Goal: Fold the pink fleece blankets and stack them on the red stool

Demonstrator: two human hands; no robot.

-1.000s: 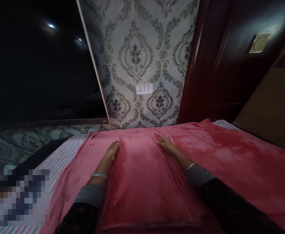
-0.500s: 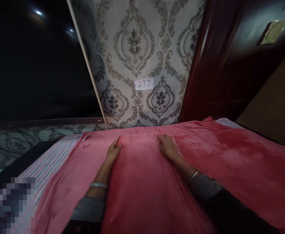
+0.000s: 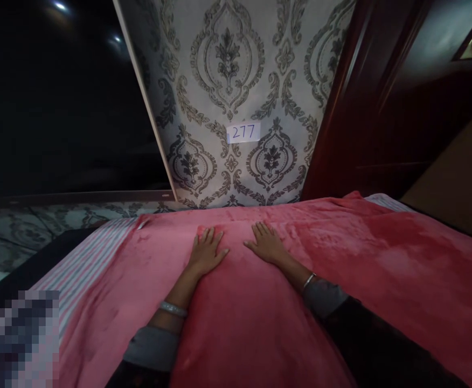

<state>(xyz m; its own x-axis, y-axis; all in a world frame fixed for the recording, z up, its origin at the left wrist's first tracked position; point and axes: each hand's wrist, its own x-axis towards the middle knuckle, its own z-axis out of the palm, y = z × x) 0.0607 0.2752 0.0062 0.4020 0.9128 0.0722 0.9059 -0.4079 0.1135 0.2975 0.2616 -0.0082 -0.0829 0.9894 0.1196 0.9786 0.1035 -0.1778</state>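
A red plush blanket (image 3: 244,318) lies spread before me, with a folded strip of it running down the middle toward my body. My left hand (image 3: 208,252) rests flat on the left side of this strip near its far end, fingers spread. Across from it, my right hand (image 3: 266,242) lies palm down on the blanket, its fingers also stretched out. Both hands are open and grip nothing. The near end of the folded strip runs out of view at the bottom.
Under the blanket, a striped sheet (image 3: 86,258) shows at the left. A patterned wall (image 3: 236,178) with a paper label (image 3: 243,132) marked 277 stands behind. A large black screen (image 3: 66,108) hangs at the left, and a dark red door (image 3: 381,108) is at the right.
My left hand has turned from the strip's left edge onto its top, fingers now spread. My right hand has flattened and its thumb now points inward. The view has shifted slightly.
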